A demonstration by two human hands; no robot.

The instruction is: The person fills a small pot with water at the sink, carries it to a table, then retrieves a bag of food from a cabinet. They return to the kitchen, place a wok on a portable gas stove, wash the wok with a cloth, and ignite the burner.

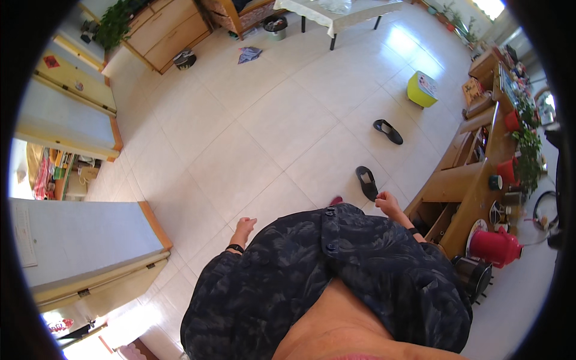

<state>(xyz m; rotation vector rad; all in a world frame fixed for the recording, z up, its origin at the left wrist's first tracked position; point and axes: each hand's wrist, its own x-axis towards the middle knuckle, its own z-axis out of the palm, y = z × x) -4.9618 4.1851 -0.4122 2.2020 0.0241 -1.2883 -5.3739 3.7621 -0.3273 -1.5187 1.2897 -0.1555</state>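
My left hand (243,228) hangs beside the dark patterned shirt, over the tiled floor (216,171), with its fingers curled and no object visible in it. On the other side, my right hand (388,202) is bent at the fingers near a black slip-on shoe (367,183); whether it touches or holds anything is not clear. A second black shoe (388,131) lies farther ahead. Part of a dark red shoe or slipper (336,200) shows past the shirt's hem.
A long wooden cabinet (454,180) with potted plants and a red kettle (492,247) runs along the right. A yellow-green stool (422,89) stands ahead. Farther off are a cloth-covered table (355,20), bins and a cloth (249,55). Doorways line the left.
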